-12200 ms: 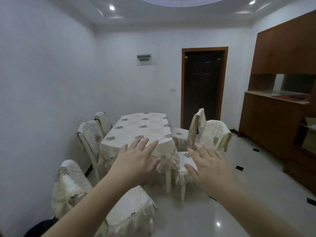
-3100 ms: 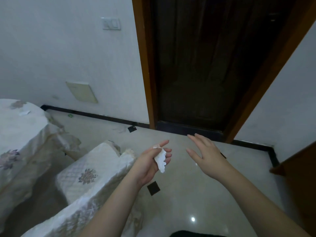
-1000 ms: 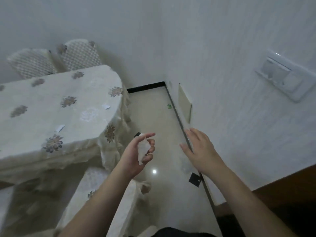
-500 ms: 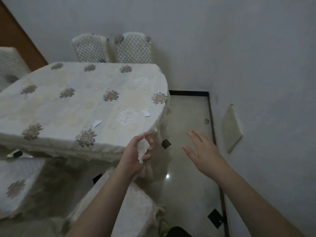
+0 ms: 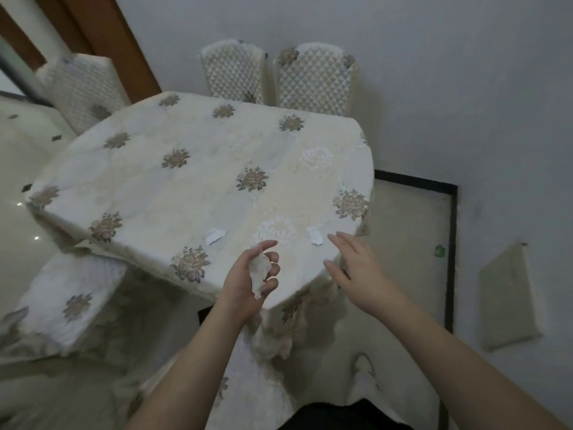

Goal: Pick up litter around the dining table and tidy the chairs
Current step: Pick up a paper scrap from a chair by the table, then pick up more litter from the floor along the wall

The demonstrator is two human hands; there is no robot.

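Over the clothed table (image 5: 192, 169), the left hand (image 5: 245, 283) is gripping a wad (image 5: 259, 271) while the right hand (image 5: 356, 268), fingers spread, is hovering just beside a scrap (image 5: 315, 235), best pinched lightly without snagging the cloth, another scrap (image 5: 214, 235) lying further left.

1 dining table (image 5: 192, 181) under a flowered cloth is seen. 2 torn paper scraps (image 5: 215, 235) (image 5: 315, 235) are counted on its near edge, toward 6 o'clock. 1 crumpled tissue (image 5: 259, 273) is held. 2 quilted chair backs (image 5: 234, 71) (image 5: 313, 79) are seen at 12 o'clock, 1 more chair back (image 5: 82, 88) at 10 o'clock, and 1 covered seat (image 5: 65, 301) at 8 o'clock. 1 small green scrap (image 5: 439, 251) is seen on the floor at 3 o'clock. 2 hands (image 5: 248, 282) (image 5: 361, 268) are shown.
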